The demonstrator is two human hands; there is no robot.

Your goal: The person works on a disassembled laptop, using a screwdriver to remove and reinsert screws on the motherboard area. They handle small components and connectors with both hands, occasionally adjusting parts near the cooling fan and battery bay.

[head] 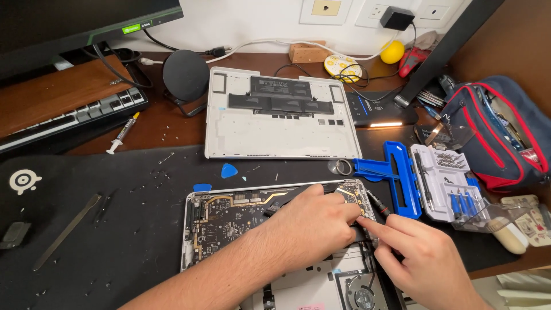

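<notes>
Left hand (pixel 314 221) lies flat, fingers loose, on open laptop (pixel 229 221), hiding part of the board. Right hand (pixel 422 258) points narrow at its right edge; grip unclear. Blue bit case (pixel 439 181) w/ bits nearby.

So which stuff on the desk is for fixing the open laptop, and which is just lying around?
In use: opened laptop, left hand, right hand, screwdriver, bit kit, removed bottom cover, blue picks.

Lying about: keyboard, round speaker, yellow ball, pouch.
</notes>
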